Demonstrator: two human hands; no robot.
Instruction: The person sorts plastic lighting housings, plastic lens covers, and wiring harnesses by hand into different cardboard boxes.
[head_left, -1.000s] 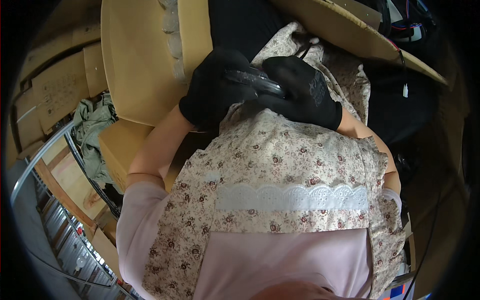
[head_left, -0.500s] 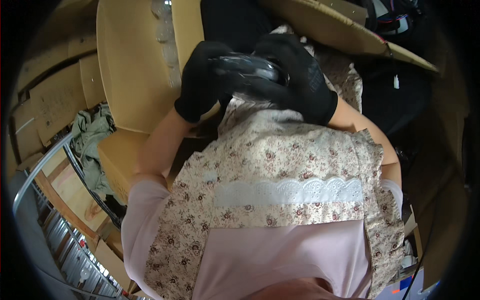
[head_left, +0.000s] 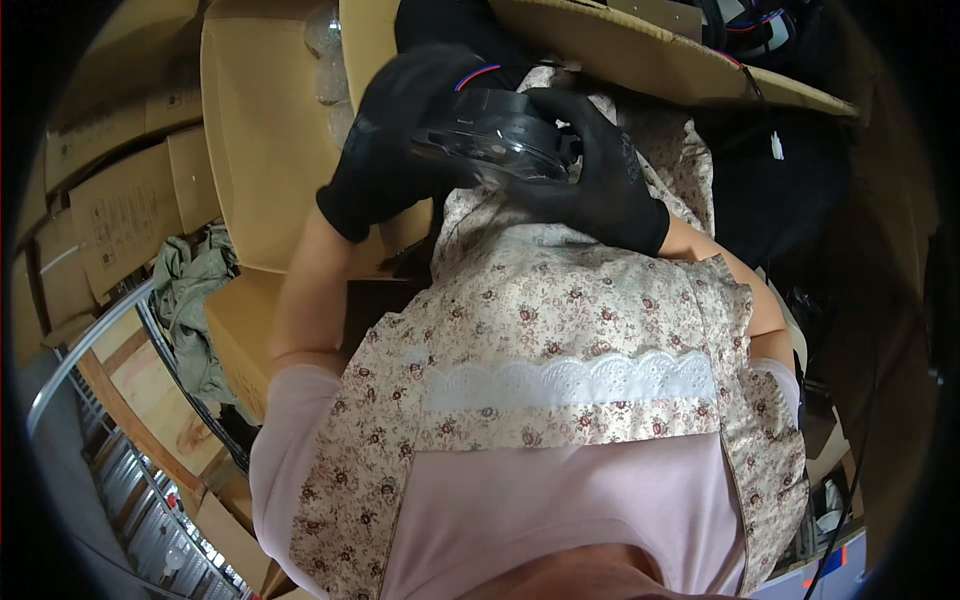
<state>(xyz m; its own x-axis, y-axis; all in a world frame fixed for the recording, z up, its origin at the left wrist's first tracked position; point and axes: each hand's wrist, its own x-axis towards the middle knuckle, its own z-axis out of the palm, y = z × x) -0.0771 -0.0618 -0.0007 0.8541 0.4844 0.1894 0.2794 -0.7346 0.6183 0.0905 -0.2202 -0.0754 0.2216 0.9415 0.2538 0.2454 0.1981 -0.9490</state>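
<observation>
Both hands wear black gloves and hold a black plastic housing with a glossy clear cover (head_left: pixel 500 140) above my lap; I cannot tell its exact kind. My left hand (head_left: pixel 400 130) grips its left end, the fingers partly hidden behind it. Wrapped round the right end is my right hand (head_left: pixel 600 170), thumb on the upper side and fingers underneath. A thin red and blue wire (head_left: pixel 478 76) arcs just above the housing, beside my left fingers.
An open cardboard box (head_left: pixel 265 150) at left holds several clear plastic pieces (head_left: pixel 330 75). Another cardboard panel (head_left: pixel 680 65) slants across the far right, with dark parts and wires (head_left: pixel 755 25) beyond it. A metal-tube frame (head_left: pixel 90 340) and green cloth (head_left: pixel 190 310) lie left.
The housing has tilted, showing more of its black upper side. My left hand has shifted up and outward, and the red and blue wire has come into sight.
</observation>
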